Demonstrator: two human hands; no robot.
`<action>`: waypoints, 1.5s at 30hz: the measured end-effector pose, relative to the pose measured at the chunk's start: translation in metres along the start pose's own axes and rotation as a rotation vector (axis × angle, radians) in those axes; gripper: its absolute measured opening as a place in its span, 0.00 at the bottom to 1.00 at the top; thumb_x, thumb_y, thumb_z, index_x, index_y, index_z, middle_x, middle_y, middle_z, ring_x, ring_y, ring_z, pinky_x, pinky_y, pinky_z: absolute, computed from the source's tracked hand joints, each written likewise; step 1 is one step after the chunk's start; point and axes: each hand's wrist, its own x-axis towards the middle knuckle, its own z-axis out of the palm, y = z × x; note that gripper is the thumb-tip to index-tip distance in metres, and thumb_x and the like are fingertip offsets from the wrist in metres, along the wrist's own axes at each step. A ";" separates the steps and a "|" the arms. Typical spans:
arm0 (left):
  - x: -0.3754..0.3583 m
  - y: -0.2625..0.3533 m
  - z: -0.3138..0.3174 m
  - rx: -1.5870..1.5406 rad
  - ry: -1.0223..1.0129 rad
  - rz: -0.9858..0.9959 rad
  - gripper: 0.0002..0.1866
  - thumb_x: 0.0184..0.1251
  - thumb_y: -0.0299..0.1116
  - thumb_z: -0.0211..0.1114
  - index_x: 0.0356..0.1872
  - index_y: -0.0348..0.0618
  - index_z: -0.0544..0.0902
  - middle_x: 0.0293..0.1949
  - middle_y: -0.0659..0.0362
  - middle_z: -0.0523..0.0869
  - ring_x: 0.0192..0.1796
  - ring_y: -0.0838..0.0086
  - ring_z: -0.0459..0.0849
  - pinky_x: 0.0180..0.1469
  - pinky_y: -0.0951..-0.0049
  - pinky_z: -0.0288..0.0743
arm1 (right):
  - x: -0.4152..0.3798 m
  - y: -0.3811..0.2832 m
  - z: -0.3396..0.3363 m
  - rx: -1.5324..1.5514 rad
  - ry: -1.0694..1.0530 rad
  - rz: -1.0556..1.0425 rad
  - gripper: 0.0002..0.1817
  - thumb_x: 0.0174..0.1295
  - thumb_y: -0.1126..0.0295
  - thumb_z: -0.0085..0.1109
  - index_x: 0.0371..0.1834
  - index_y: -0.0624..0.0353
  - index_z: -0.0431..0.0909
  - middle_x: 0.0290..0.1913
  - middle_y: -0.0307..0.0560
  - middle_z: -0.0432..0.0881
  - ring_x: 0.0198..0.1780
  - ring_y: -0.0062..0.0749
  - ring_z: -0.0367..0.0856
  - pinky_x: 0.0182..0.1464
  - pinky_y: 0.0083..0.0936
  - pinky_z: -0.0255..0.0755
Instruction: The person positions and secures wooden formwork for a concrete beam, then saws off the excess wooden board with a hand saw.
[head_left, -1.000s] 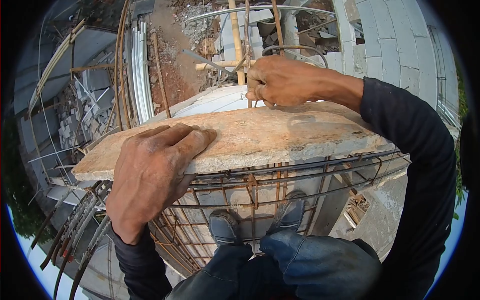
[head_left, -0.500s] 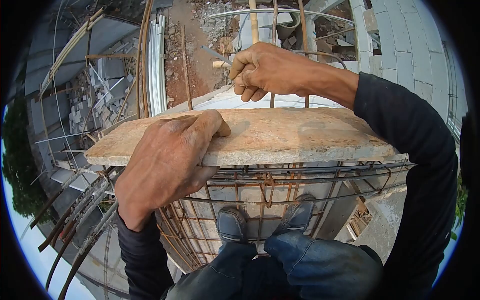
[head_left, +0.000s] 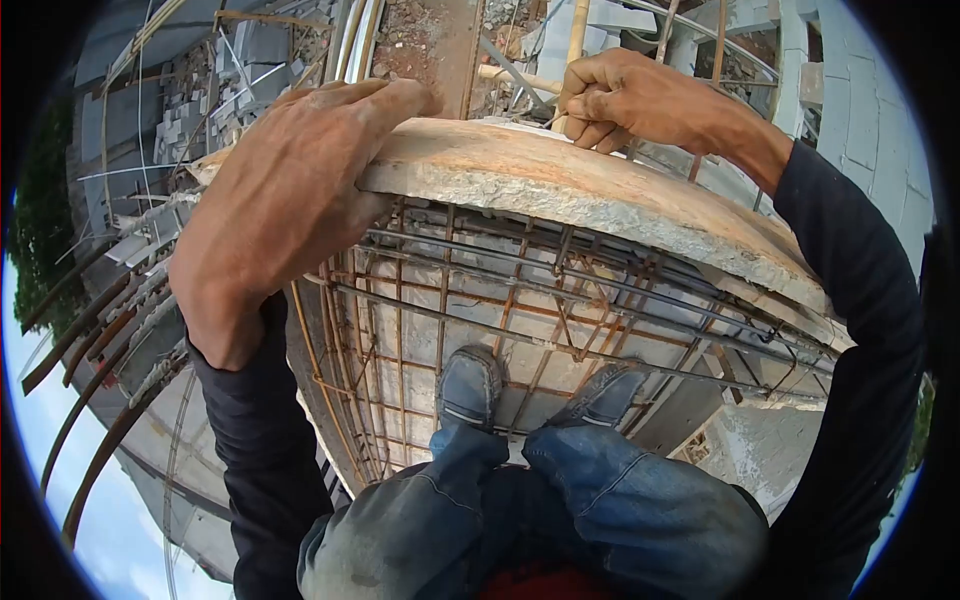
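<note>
A wooden board with a rough, cement-crusted edge spans the wall top in front of me. My left hand is closed over the board's left part, thumb under the near edge and fingers across the top. Beyond the far edge, my right hand has its fingers curled in a pinch. Something thin may show at its fingertips, but I cannot make it out. Below the board runs a cage of rusty rebar. My shoes stand inside the rebar.
Bent rebar ends stick out at the left. A light pole and a grey bar lie beyond the board. Rubble and grey blocks are far below. A block wall rises at the right.
The view has tilted and shifted. The board sits higher and slants down to the right. My left hand has moved up and left with it; my right hand appears farther right, close to the far edge.
</note>
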 end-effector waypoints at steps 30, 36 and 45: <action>-0.013 -0.006 -0.009 -0.162 -0.019 -0.158 0.20 0.45 0.20 0.58 0.45 0.39 0.80 0.48 0.49 0.84 0.55 0.54 0.79 0.64 0.58 0.63 | 0.064 -0.033 0.017 -0.103 -0.062 -0.012 0.12 0.71 0.69 0.48 0.37 0.67 0.78 0.33 0.54 0.84 0.31 0.36 0.88 0.29 0.27 0.82; -0.013 -0.006 -0.008 -0.159 0.003 -0.156 0.19 0.46 0.20 0.58 0.45 0.39 0.80 0.46 0.49 0.84 0.55 0.54 0.79 0.64 0.58 0.62 | 0.073 -0.030 0.021 -0.286 -0.075 -0.091 0.10 0.63 0.75 0.48 0.39 0.68 0.79 0.30 0.51 0.86 0.28 0.36 0.88 0.28 0.29 0.80; -0.015 -0.006 -0.007 -0.161 0.016 -0.173 0.19 0.46 0.18 0.57 0.45 0.38 0.79 0.48 0.49 0.83 0.56 0.54 0.77 0.63 0.57 0.64 | 0.080 -0.022 0.028 -0.467 -0.052 -0.170 0.12 0.68 0.74 0.42 0.37 0.65 0.78 0.27 0.51 0.85 0.29 0.38 0.86 0.35 0.38 0.79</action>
